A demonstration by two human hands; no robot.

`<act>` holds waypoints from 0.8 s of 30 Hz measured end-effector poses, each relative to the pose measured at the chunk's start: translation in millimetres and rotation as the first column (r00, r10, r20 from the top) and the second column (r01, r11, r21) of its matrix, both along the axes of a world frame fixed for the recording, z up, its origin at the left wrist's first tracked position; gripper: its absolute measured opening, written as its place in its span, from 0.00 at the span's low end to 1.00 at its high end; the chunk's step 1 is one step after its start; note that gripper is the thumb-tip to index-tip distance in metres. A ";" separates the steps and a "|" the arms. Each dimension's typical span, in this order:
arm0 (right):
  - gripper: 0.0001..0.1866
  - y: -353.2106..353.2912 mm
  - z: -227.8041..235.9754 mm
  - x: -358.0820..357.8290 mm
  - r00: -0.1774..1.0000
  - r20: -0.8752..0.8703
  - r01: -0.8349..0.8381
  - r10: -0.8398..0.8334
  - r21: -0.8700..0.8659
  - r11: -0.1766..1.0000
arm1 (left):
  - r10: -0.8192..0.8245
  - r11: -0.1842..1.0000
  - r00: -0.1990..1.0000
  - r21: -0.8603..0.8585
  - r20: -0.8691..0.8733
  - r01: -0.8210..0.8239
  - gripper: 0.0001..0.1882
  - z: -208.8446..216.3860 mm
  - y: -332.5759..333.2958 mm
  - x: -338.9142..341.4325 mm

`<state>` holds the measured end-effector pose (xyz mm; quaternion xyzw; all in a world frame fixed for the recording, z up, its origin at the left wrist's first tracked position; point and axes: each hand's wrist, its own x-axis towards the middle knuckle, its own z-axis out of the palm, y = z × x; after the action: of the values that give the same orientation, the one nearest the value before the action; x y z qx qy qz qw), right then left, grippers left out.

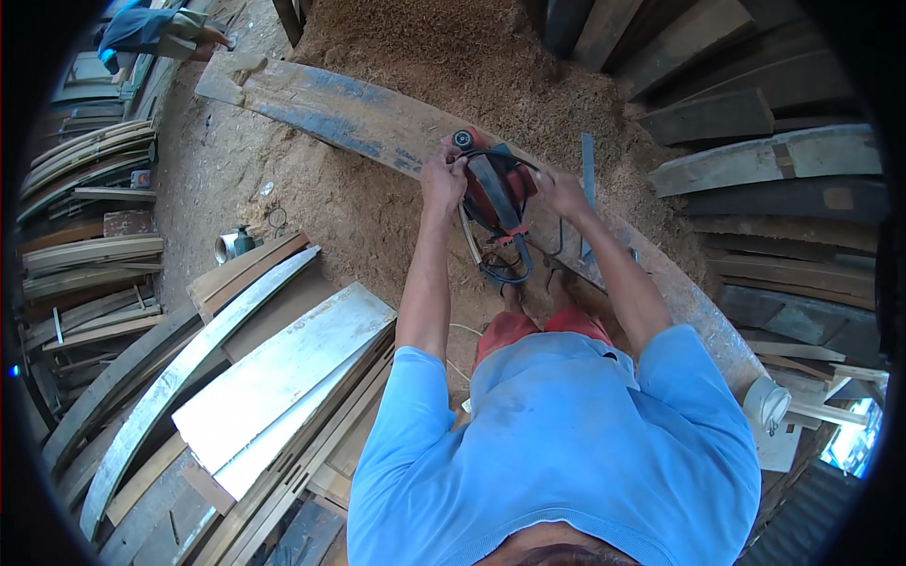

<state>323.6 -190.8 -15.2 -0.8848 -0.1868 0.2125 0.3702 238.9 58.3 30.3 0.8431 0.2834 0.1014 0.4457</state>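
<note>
A red-and-black corded power tool (497, 193), like a hand planer or belt sander, rests on a long wooden plank (401, 113). A dark round knob in a red housing shows at its far end. Over its top arches a black cord (500, 154), running between my hands. My left hand (442, 177) is closed on the cord at the tool's left side, close to the knob. Closed around the cord's other side, my right hand (562, 192) is just right of the body; its fingertips are partly hidden. More cord loops below the tool, toward my legs.
Brown shavings (406, 47) cover the ground beyond the plank. White boards (283, 377) and curved timbers are stacked at the left; more planks (774, 170) line the right. A white container (766, 401) stands at the plank's near right end. Another person (156, 38) is at the far left.
</note>
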 end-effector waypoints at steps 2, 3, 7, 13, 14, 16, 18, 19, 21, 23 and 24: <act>0.19 -15.1 18.3 -37.6 0.977 -0.209 0.042 -0.027 0.067 0.997 | 0.072 0.996 0.992 0.044 0.100 -0.076 0.14 -3.6 0.0 -7.0; 0.19 -20.9 26.4 -52.0 0.913 -0.402 0.100 -0.074 0.044 0.994 | 0.106 0.994 0.994 0.021 0.032 -0.106 0.14 -1.2 -0.1 -14.2; 0.22 -23.6 40.0 -71.8 0.937 -0.305 0.184 -0.169 0.023 0.983 | 0.019 0.826 0.953 -0.532 -0.303 -0.185 0.16 -4.7 14.7 -73.0; 0.31 14.8 104.5 -69.9 0.982 0.160 0.110 -0.101 -0.050 0.993 | -0.173 0.428 0.979 -0.903 -0.111 -0.026 0.13 8.9 -22.4 -118.4; 0.30 24.4 116.3 -67.8 0.995 -0.048 0.089 -0.088 0.033 0.995 | -0.166 0.416 0.981 -0.909 -0.096 -0.019 0.12 5.4 -22.7 -121.0; 0.30 41.9 114.6 -63.5 0.991 -0.127 0.058 -0.048 0.070 0.996 | -0.164 0.395 0.985 -0.918 -0.056 0.013 0.11 0.1 -24.0 -120.4; 0.30 60.9 84.2 -60.8 0.993 0.113 0.019 -0.015 -0.036 0.999 | -0.137 0.372 0.990 -0.928 -0.027 0.026 0.10 1.8 -28.9 -120.3; 0.29 71.6 102.0 -60.7 0.984 0.180 0.018 -0.014 -0.022 1.000 | -0.106 0.364 0.994 -0.931 -0.019 0.022 0.10 2.7 -29.0 -124.3; 0.26 80.9 137.1 -61.6 0.952 0.305 0.029 -0.029 0.004 1.000 | -0.065 0.382 0.998 -0.924 -0.010 0.016 0.09 5.7 -30.9 -129.4; 0.23 77.6 142.3 -55.5 0.995 0.089 -0.048 0.045 0.033 0.998 | -0.037 0.384 0.999 -0.923 -0.002 0.012 0.09 11.1 -39.2 -134.8; 0.21 73.7 142.8 -51.0 0.996 -0.014 -0.087 0.088 0.053 0.995 | -0.018 0.380 1.000 -0.925 0.010 0.016 0.08 13.8 -45.0 -135.0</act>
<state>272.6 -117.1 127.6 -0.8641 -0.2276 0.2307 0.3850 103.9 13.2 44.2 0.4553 0.2837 -0.0788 0.8402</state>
